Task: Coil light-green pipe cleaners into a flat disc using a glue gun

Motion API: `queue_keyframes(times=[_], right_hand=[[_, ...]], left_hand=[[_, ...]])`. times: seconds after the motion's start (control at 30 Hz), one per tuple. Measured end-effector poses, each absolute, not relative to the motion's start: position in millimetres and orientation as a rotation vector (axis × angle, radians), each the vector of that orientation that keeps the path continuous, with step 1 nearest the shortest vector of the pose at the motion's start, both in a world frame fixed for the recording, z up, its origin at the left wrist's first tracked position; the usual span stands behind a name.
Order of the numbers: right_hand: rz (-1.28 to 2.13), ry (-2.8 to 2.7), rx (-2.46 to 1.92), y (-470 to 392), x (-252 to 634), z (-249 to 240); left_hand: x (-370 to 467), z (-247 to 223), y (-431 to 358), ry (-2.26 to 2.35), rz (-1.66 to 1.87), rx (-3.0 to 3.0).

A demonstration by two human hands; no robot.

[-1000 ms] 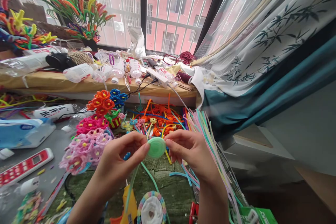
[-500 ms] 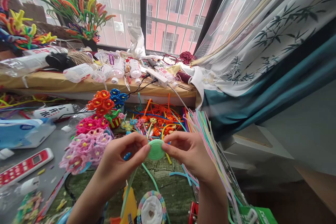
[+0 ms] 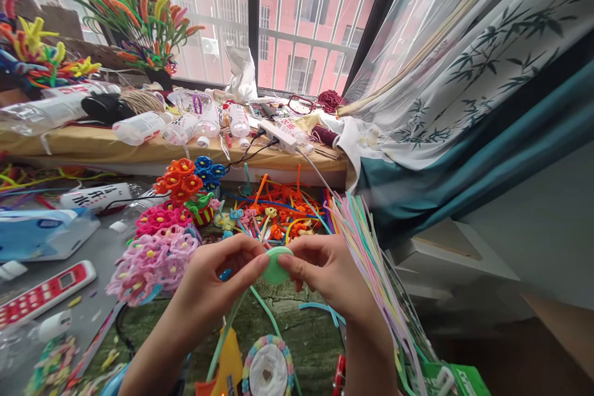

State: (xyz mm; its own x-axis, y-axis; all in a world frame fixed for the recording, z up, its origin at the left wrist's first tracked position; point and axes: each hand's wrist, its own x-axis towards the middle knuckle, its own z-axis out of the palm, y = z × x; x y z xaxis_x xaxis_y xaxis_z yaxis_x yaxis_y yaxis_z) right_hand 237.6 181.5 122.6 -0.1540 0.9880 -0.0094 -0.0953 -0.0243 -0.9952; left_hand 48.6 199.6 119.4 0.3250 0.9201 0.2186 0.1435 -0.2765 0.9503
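Observation:
A round, pale green disc, apparently a flat coil of pipe cleaner, is held up above the table. Its left edge is pinched between the thumb and fingertips of my left hand. My right hand grips the opposite edge, its thumb lying over the front of the disc. Green pipe cleaner strands run down below the hands; whether they join the disc is hidden. Under the hands lies a round piece with a pastel braided rim and a white middle, next to a yellow-orange object.
Pink pipe cleaner flowers stand at left, near a red and white remote-like device. A bundle of pastel pipe cleaners lies right. Orange pieces are heaped behind the hands. Bottles and a power strip line the sill.
My right thumb has slid inward over the disc's front and covers more of it. The disc has turned slightly; my left hand has shifted a little to the right.

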Motion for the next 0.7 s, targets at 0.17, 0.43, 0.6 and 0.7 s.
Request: queue_keyframes(times=[0.17, 0.43, 0.6, 0.7], right_hand=[[1.381, -1.217, -1.093, 181.2, 243.8, 121.7], [1.343, -1.166, -1.032, 181.8, 240.4, 120.7], [1.44, -1.229, -0.986, 182.9, 243.0, 118.9], [1.47, -1.247, -0.981, 182.9, 244.6, 119.8]], left_hand=[[45.7, 119.4, 199.2, 1.008, 1.034, 1.674], [45.1, 118.3, 198.4, 1.107, 1.059, 1.751], [44.3, 115.5, 200.0, 1.125, 1.098, 1.766], [42.9, 117.4, 199.5, 1.115, 1.051, 1.809]])
